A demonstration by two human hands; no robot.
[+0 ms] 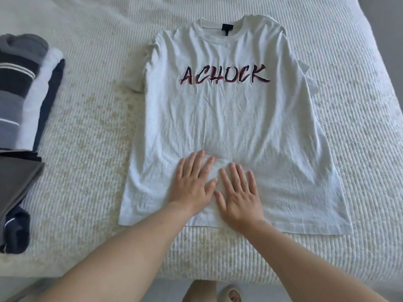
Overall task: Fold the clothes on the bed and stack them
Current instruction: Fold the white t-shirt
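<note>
A white T-shirt (pixel 229 118) is laid flat, print up, on the bed (pixel 87 131), presumably for smoothing before folding. Near its hem both hands, left hand (pixel 193 182) and right hand (pixel 238 194), are pressed flat, fingers spread. Left of the shirt, folded clothes (pixel 24 90) are stacked.
</note>
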